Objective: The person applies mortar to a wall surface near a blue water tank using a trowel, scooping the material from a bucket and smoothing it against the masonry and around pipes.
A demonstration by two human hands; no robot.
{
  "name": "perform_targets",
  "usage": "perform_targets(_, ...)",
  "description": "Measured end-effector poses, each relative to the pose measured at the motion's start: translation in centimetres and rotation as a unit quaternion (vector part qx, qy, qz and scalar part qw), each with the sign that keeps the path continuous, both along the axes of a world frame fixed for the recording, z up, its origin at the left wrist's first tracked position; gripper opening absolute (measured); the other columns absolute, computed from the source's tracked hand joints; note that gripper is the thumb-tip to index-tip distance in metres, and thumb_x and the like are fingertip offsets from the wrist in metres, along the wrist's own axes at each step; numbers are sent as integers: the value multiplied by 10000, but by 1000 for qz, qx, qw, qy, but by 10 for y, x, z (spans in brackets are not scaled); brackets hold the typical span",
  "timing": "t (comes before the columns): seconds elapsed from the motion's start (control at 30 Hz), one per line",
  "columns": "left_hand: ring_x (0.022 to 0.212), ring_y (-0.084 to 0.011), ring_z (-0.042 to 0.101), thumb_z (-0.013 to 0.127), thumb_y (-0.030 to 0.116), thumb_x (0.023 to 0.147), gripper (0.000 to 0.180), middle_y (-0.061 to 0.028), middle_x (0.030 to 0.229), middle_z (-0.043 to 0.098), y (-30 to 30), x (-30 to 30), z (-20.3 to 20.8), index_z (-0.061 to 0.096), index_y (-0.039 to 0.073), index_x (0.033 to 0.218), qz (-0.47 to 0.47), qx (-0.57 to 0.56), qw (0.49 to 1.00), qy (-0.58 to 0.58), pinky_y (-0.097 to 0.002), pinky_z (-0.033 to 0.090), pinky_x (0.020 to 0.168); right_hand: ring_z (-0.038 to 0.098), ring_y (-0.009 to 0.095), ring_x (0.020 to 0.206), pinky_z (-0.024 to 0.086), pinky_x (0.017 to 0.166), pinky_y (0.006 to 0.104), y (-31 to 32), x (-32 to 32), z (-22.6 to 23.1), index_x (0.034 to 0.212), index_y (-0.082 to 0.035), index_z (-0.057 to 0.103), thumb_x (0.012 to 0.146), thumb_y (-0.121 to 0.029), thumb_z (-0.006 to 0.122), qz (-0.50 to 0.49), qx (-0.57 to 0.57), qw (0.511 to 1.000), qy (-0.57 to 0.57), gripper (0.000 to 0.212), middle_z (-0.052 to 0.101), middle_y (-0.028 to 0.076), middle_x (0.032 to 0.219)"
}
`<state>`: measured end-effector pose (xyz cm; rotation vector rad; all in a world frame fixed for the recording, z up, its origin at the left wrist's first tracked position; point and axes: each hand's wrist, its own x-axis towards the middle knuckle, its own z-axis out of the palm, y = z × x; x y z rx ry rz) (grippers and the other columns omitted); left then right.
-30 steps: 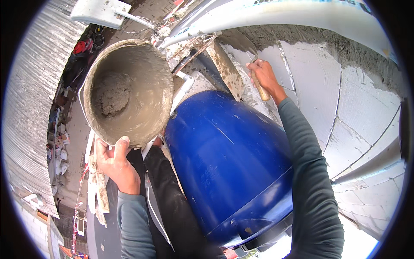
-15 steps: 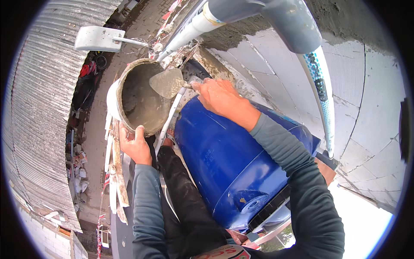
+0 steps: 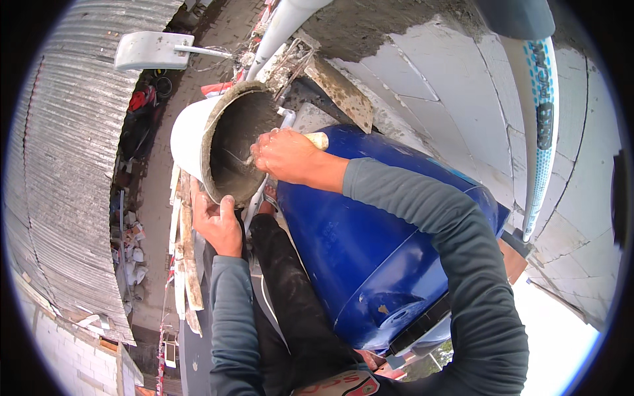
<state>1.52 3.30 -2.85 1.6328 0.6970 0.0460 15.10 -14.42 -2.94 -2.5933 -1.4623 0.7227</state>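
My left hand (image 3: 218, 224) grips the lower rim of a white bucket (image 3: 191, 135) tilted toward me, its inside coated with grey mortar (image 3: 241, 148). My right hand (image 3: 285, 155) is shut on a trowel's wooden handle (image 3: 318, 140) and reaches into the bucket's mouth; the blade is hidden inside the bucket. Both forearms wear grey sleeves. A large blue barrel (image 3: 370, 251) lies right under my right arm.
A wall of white blocks (image 3: 462, 112) with wet grey mortar patches fills the right. A mortar-smeared board (image 3: 340, 92) leans near the bucket. A white pipe (image 3: 284, 26) runs up top. Corrugated metal sheeting (image 3: 66, 165) curves on the left, with debris on the ground far below.
My right hand has moved from the wall down to the bucket and now dips the trowel inside. The bucket has tilted more toward me, showing its white outside.
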Motion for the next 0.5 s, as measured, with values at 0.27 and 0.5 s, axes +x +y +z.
perform_targets(0.27, 1019, -153, 626, 579, -129, 824, 692, -137, 1312, 606, 5, 2, 6, 433, -96, 1500, 70, -49, 996, -21, -269, 507, 914, 706, 397, 825, 585, 702, 477, -3, 0, -12, 1220, -52, 674, 844, -142, 645, -143, 188, 967, 100, 387, 695, 195, 962)
perform_targets(0.5, 808, -104, 606, 655, -57, 827, 195, -14, 943, 643, 14, 15, 7, 599, 25, 994, 164, -89, 982, -12, -256, 497, 752, 693, 399, 844, 575, 761, 464, -37, -1, -15, 1246, -26, 674, 874, -116, 658, -212, 258, 935, 121, 383, 700, 189, 991)
